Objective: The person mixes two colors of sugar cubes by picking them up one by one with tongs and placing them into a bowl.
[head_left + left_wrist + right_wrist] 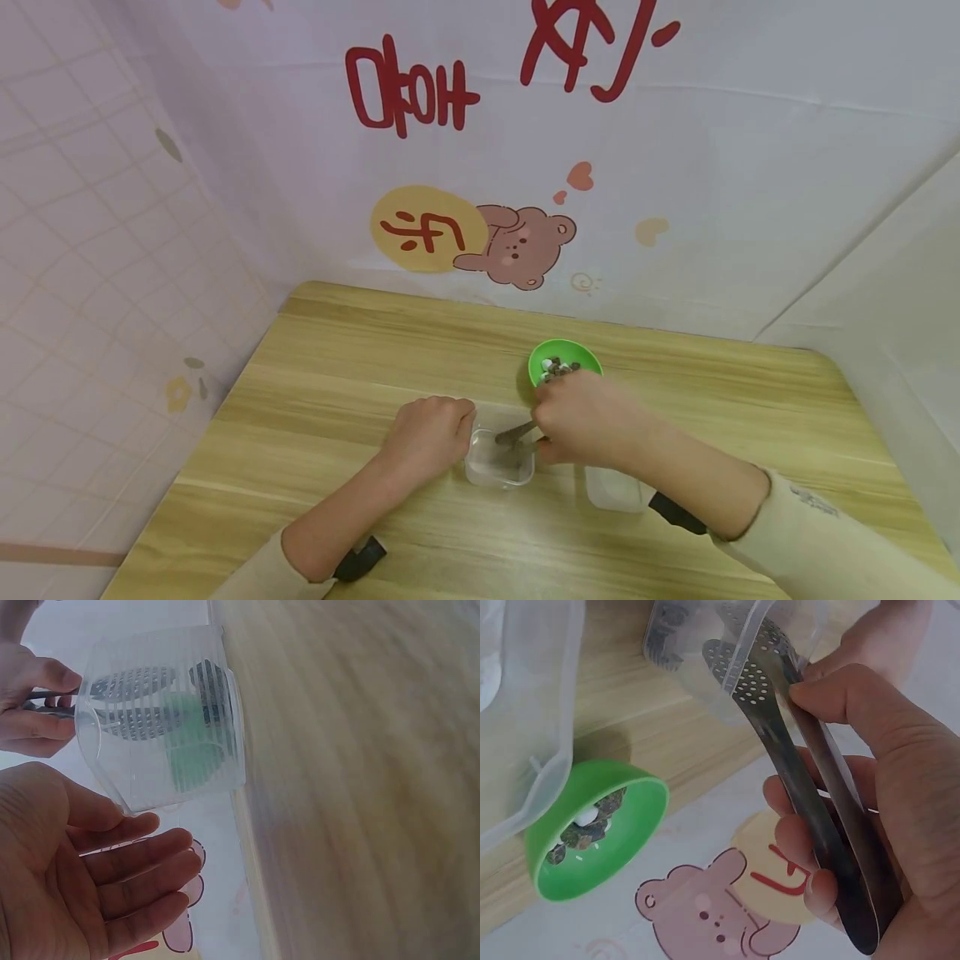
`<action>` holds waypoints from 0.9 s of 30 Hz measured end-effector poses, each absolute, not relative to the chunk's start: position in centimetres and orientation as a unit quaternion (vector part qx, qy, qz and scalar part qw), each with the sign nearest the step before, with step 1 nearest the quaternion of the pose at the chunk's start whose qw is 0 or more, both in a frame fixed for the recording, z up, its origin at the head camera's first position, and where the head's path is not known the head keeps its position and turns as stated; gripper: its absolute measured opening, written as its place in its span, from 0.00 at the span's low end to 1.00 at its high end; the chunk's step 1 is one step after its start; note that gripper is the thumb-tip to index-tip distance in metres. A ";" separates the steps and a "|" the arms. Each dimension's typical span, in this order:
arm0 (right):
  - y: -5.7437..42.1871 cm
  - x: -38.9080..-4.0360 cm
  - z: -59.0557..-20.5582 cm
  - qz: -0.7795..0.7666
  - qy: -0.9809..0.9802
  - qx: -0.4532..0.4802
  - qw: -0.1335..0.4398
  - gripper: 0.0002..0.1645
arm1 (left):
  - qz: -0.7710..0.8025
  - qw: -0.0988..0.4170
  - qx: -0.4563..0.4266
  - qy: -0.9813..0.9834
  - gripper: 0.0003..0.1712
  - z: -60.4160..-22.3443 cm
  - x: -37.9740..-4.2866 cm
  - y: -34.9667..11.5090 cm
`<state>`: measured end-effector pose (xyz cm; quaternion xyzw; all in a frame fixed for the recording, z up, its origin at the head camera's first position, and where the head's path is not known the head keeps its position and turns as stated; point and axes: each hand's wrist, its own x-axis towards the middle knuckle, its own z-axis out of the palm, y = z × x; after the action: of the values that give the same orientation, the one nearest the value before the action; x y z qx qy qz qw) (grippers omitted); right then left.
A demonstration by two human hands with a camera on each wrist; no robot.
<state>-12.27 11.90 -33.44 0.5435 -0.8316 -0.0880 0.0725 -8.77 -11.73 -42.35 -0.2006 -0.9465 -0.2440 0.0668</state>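
My right hand (581, 421) grips a pair of metal tongs (810, 780) with perforated ends. Those ends reach down inside a clear plastic box (498, 477), standing apart from each other. Something dark (210, 686) lies at the bottom of the box, and the right wrist view shows it too. At the box's left side, my left hand (112, 877) pinches the rim corner between thumb and index finger, the other fingers loosely bent. Behind the right hand sits a green bowl (604, 855) with brown stones (585, 832) and white pieces in it, partly hidden in the head view.
A second clear plastic box (617, 490) stands on the wooden table (337, 367) to the right, partly under my right forearm. White printed cloth (675, 167) rises behind the table and along its sides. A dark wrist mount (360, 560) shows below the left wrist.
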 end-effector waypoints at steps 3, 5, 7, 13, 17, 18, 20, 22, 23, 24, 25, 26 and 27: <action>11.4 -12.0 -33.5 -0.099 -0.830 0.545 0.073 0.23 | -0.241 0.065 -0.199 -0.948 0.27 -42.4 -8.8 -11.7; 11.0 -11.8 -33.7 -0.110 -0.827 0.545 0.076 0.24 | -0.235 0.070 -0.200 -0.949 0.27 -42.4 -8.9 -11.7; 10.6 -11.7 -33.8 -0.123 -0.823 0.548 0.080 0.25 | -0.230 0.075 -0.202 -0.949 0.27 -42.5 -8.9 -11.7; 9.7 -11.2 -34.2 -0.166 -0.811 0.552 0.101 0.24 | -0.229 0.073 -0.203 -0.949 0.27 -42.5 -8.9 -11.7; 9.5 -11.0 -34.5 -0.184 -0.806 0.549 0.124 0.24 | -0.233 0.064 -0.201 -0.949 0.27 -42.4 -8.9 -11.7; 9.5 -11.0 -34.5 -0.187 -0.805 0.549 0.127 0.24 | -0.234 0.063 -0.201 -0.949 0.27 -42.3 -8.9 -11.7; 9.6 -11.0 -34.6 -0.190 -0.802 0.550 0.132 0.24 | -0.234 0.062 -0.203 -0.949 0.27 -42.3 -8.9 -11.7; 9.7 -11.1 -34.6 -0.189 -0.802 0.552 0.131 0.24 | -0.236 0.062 -0.204 -0.948 0.27 -42.3 -8.9 -11.7; 9.8 -11.1 -34.5 -0.187 -0.802 0.552 0.128 0.24 | -0.237 0.062 -0.204 -0.948 0.27 -42.3 -8.9 -11.7; 9.9 -11.2 -34.5 -0.185 -0.803 0.552 0.125 0.24 | -0.238 0.062 -0.204 -0.947 0.27 -42.3 -8.9 -11.7; 10.0 -11.2 -34.4 -0.182 -0.804 0.552 0.122 0.24 | -0.237 0.062 -0.204 -0.948 0.27 -42.3 -8.9 -11.7; 10.1 -11.3 -34.4 -0.177 -0.807 0.552 0.117 0.24 | -0.237 0.063 -0.203 -0.948 0.27 -42.3 -8.9 -11.7; 10.2 -11.4 -34.3 -0.169 -0.811 0.549 0.111 0.24 | -0.236 0.063 -0.202 -0.948 0.27 -42.3 -8.9 -11.7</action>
<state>-11.42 10.19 -34.28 0.5493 -0.8108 -0.1691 0.1107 -8.91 -11.71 -42.33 -0.2024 -0.9484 -0.2358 0.0633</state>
